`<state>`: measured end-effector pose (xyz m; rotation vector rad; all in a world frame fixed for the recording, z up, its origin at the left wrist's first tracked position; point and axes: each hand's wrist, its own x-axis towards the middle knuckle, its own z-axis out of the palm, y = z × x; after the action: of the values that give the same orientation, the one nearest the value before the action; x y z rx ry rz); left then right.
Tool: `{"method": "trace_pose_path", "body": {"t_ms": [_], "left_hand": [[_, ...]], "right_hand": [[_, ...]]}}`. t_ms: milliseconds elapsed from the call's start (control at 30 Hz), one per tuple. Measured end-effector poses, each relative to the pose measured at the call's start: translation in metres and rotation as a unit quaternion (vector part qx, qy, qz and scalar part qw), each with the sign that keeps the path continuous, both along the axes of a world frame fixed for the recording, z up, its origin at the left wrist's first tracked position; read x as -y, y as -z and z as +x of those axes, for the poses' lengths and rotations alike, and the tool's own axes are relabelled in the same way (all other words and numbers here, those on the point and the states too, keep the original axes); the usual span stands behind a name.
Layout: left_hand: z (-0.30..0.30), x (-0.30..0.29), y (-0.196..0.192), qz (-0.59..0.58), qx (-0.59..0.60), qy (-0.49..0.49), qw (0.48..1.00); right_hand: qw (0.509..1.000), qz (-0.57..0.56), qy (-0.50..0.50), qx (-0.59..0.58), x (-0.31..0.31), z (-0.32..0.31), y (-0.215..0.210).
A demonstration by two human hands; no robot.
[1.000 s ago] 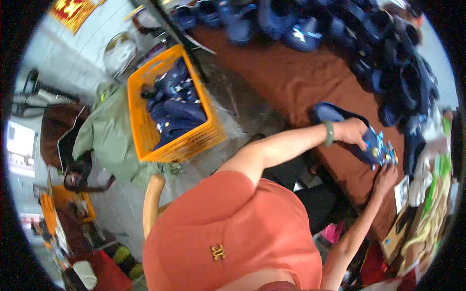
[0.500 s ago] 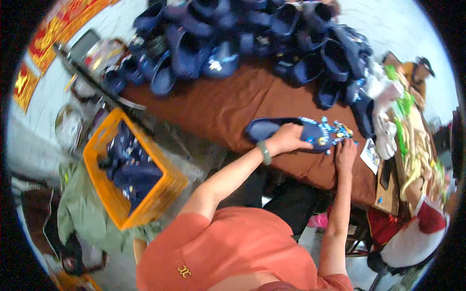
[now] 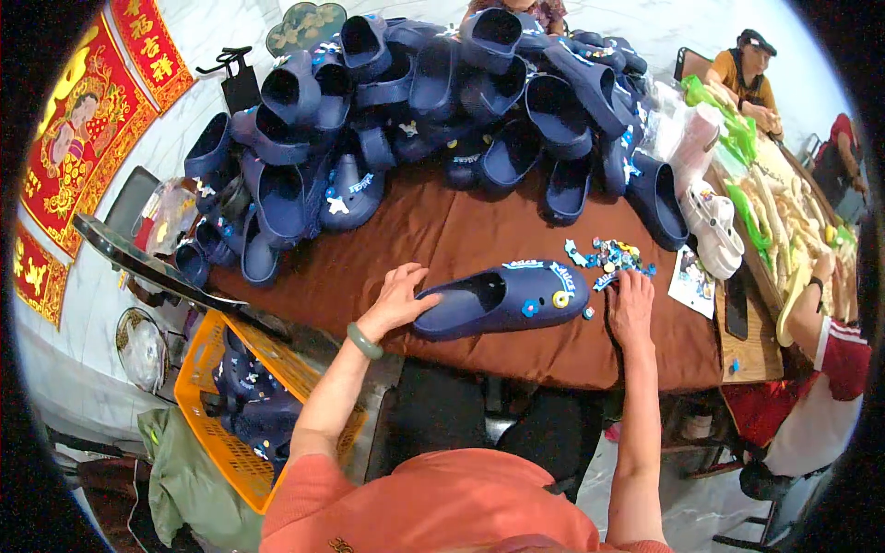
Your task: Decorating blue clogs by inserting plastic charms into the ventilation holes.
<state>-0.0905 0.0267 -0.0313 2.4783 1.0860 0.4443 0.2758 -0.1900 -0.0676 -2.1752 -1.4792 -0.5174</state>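
Note:
A dark blue clog (image 3: 479, 309) lies sideways on the brown cloth in front of me, toe to the right. Lettered charms, a blue flower and a yellow-and-white round charm sit on its toe. My left hand (image 3: 395, 302), with a green bangle at the wrist, is at the heel, its thumb over the rim and its fingers beyond the heel. To the right of the toe, my right hand (image 3: 631, 311) reaches down at the near edge of a small pile of colourful shoe charms (image 3: 616, 253). Its fingers are bent close together, and their tips are partly hidden.
Many blue clogs (image 3: 433, 78) are heaped along the table's far side. White clogs (image 3: 714, 230), a picture card (image 3: 691, 284) and a phone (image 3: 736, 309) lie at right. An orange crate (image 3: 217, 442) of clogs stands at lower left. Other people sit at right and beyond.
My left hand has moved from the clog's toe area back to its heel. The clog now lies a little nearer me and more to the left. My right hand stays by the charms.

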Motion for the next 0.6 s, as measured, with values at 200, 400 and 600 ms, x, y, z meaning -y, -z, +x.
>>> {"method": "trace_pose_path", "body": {"t_ms": [200,400,600], "left_hand": [[0.0,-0.001,-0.031,-0.025,-0.077,0.086,0.993],[-0.018,0.016,-0.086,-0.488,0.104,-0.018,0.866],[-0.048,0.015,-0.116,-0.494,0.387,-0.084,0.774]], "right_hand": [[1.0,-0.01,-0.002,-0.01,0.001,-0.002,-0.001],[1.0,0.004,0.006,0.013,0.001,-0.002,-0.002],[1.0,-0.008,0.0,0.009,0.0,-0.003,-0.001]]}}
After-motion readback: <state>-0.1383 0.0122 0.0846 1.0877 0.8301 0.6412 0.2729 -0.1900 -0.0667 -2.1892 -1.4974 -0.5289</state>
